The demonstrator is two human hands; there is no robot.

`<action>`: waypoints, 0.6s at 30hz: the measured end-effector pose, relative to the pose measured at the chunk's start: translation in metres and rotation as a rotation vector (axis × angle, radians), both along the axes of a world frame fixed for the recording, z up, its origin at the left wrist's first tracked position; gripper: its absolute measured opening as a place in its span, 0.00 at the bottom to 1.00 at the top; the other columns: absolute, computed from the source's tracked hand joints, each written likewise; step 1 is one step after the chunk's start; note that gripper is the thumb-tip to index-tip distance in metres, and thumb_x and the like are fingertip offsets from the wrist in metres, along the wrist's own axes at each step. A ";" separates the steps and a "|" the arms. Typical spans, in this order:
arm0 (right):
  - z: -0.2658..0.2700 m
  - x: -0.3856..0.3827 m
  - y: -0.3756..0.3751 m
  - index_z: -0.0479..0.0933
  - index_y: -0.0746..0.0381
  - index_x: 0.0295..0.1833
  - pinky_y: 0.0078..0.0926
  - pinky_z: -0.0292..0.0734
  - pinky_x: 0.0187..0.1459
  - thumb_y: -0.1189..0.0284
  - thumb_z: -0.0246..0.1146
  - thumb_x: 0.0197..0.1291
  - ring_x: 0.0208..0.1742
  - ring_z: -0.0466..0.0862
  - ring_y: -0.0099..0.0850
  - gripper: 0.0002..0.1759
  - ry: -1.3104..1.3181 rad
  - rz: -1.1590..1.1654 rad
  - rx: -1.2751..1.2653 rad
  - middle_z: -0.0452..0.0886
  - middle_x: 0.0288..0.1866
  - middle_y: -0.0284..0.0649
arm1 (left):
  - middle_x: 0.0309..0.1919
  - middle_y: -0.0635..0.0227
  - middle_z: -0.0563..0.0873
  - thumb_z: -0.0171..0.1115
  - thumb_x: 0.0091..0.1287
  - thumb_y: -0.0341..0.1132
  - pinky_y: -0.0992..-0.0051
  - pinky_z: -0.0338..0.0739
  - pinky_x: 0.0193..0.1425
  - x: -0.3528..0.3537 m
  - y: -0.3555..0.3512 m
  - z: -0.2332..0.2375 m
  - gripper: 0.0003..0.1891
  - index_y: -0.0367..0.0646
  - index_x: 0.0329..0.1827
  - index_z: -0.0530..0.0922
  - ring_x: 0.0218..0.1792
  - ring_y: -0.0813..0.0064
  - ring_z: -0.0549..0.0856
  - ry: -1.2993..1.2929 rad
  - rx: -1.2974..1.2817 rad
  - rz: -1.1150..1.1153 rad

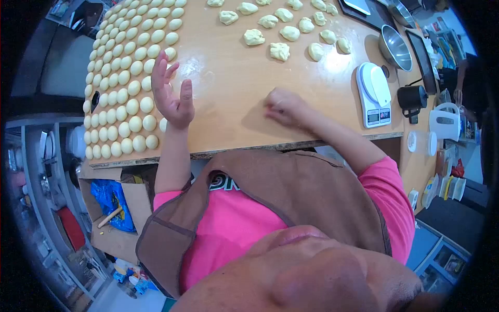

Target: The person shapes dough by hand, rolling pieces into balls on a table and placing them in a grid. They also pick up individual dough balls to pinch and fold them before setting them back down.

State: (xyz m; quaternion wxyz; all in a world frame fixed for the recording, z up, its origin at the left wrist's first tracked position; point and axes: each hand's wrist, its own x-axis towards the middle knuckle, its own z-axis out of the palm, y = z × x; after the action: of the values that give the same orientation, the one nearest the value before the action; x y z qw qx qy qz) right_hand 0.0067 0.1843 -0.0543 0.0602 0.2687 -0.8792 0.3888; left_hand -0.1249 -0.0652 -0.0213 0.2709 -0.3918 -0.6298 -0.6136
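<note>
**Knock risk on the finished side**

Brown apron nearest. Left hand is open, raised and empty, with rolled dough balls just beside its outer side; a careless sweep could dent them. Right hand is clenched on the table; I cannot tell if dough is under it. Rough dough pieces lie beyond it.

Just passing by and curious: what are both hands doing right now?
Left hand: open, raised, holding nothing.
Right hand: curled shut on the table; anything under it is hidden.
</note>
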 end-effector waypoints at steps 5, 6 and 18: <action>0.012 -0.037 -0.013 0.72 0.62 0.40 0.38 0.74 0.38 0.67 0.68 0.55 0.34 0.77 0.43 0.14 -0.062 -0.174 0.009 0.75 0.32 0.44 | 0.68 0.48 0.66 0.60 0.65 0.30 0.60 0.76 0.59 0.003 0.004 -0.006 0.29 0.37 0.70 0.63 0.67 0.56 0.71 0.110 -0.147 -0.018; 0.009 -0.032 -0.023 0.72 0.62 0.39 0.37 0.73 0.38 0.67 0.69 0.54 0.35 0.77 0.43 0.14 -0.049 -0.113 0.020 0.75 0.32 0.43 | 0.68 0.48 0.66 0.60 0.65 0.30 0.61 0.76 0.59 0.002 0.005 -0.007 0.29 0.37 0.69 0.63 0.66 0.55 0.71 0.110 -0.131 -0.021; 0.008 -0.001 -0.013 0.72 0.63 0.39 0.38 0.74 0.39 0.67 0.71 0.51 0.35 0.77 0.45 0.17 -0.017 -0.131 0.081 0.75 0.32 0.43 | 0.66 0.47 0.69 0.61 0.65 0.31 0.64 0.78 0.58 0.000 0.003 -0.003 0.27 0.37 0.67 0.65 0.65 0.55 0.72 0.068 -0.106 0.027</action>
State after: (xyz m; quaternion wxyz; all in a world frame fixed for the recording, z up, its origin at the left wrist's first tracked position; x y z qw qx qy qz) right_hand 0.0062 0.1711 -0.0460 0.0672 0.2095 -0.9104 0.3504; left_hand -0.1246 -0.0623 -0.0246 0.2793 -0.4175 -0.6570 -0.5621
